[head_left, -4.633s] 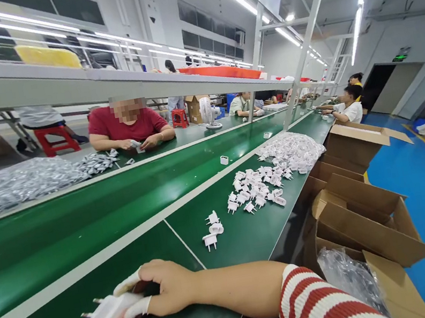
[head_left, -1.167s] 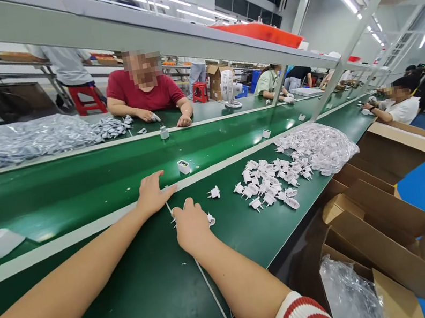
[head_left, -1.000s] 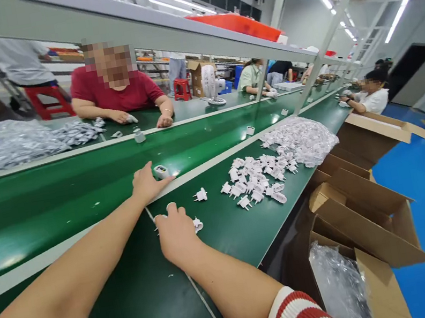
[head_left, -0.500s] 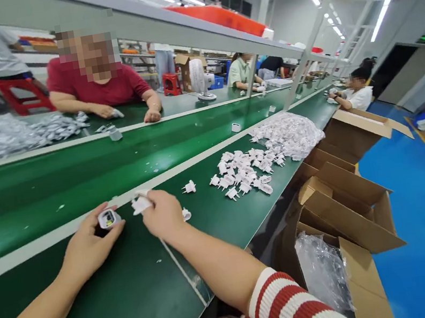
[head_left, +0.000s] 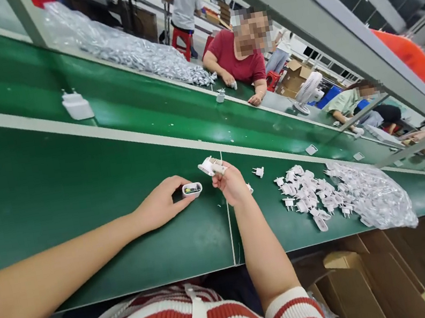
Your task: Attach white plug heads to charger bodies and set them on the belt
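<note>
My left hand [head_left: 163, 202] is closed around a small white charger housing [head_left: 192, 189] whose open end shows the parts inside. My right hand [head_left: 230, 183] pinches a white plug cap with two pins [head_left: 211, 166] just above and to the right of the housing; the two pieces are close but apart. Both hands hover over the green work surface [head_left: 81, 202]. A single loose plug cap [head_left: 257, 172] lies just right of my right hand.
Several loose plug caps [head_left: 304, 198] and a heap in clear bags [head_left: 369, 195] lie to the right. A finished white charger [head_left: 76, 105] rides the green belt. A person in red [head_left: 239, 59] works opposite. Cardboard boxes [head_left: 364, 285] stand below the bench edge.
Both hands have pulled back from the belt edge and now hold the housing and the plug cap close together. My head has turned left and down, shifting the whole scene rightward.
</note>
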A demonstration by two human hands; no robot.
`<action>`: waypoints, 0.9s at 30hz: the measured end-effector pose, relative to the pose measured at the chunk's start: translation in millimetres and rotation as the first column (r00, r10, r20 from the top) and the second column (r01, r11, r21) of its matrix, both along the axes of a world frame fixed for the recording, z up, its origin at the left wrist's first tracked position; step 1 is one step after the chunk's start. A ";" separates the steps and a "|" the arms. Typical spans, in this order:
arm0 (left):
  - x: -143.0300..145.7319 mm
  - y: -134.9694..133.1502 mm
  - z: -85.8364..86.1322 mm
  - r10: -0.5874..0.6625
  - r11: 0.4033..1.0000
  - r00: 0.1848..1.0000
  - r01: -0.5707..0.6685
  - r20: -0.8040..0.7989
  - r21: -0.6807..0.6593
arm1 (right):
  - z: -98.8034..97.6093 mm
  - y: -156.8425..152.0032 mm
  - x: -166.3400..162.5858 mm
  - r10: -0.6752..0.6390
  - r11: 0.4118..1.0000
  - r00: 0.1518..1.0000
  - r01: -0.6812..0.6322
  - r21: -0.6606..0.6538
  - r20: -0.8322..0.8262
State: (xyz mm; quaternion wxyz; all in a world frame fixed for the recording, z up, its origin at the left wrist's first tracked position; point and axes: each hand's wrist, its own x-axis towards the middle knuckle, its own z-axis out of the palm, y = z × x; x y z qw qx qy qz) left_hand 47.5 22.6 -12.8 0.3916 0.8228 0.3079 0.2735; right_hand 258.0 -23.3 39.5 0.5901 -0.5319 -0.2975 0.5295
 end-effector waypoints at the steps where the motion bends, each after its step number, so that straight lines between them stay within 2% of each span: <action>1: 1.3 1.3 3.0 -0.024 1.000 1.000 0.024 0.012 -0.018 | 0.0 -0.5 -2.2 -0.006 1.000 0.998 0.005 0.011 0.058; 4: 2.8 6.4 5.7 -0.052 0.998 0.997 0.054 0.050 -0.039 | 1.4 -3.4 -8.5 -0.039 0.997 0.957 0.017 0.082 0.286; 6: 2.2 9.0 4.3 -0.054 0.998 0.996 0.057 0.066 -0.041 | 4.1 -7.9 -11.9 -0.039 0.989 0.903 -0.026 0.145 0.428; 8: 1.7 10.6 2.5 -0.058 0.997 0.996 0.061 0.069 -0.047 | 7.2 -13.7 -14.3 -0.033 0.972 0.814 -0.108 0.207 0.579; 11: 1.9 11.7 0.7 -0.058 0.996 0.995 0.064 0.087 -0.061 | 10.0 -20.6 -14.9 -0.033 0.940 0.637 -0.241 0.240 0.770; 15: 2.3 12.1 1.1 -0.066 0.994 0.990 0.076 0.123 -0.083 | 9.7 -22.1 -11.1 -0.031 0.921 0.446 -0.336 0.199 0.895; 19: 2.2 12.1 2.3 -0.074 0.992 0.986 0.088 0.149 -0.091 | 11.0 -21.3 -8.1 -0.080 0.906 0.310 -0.374 0.198 0.948; 22: 2.3 12.1 1.8 -0.078 0.992 0.983 0.092 0.165 -0.084 | 12.6 -21.6 -8.4 -0.101 0.882 0.270 -0.422 0.212 0.957; 27: 3.0 12.4 1.0 -0.075 0.993 0.983 0.090 0.169 -0.080 | 14.0 -22.1 -9.4 -0.111 0.877 0.299 -0.419 0.235 0.948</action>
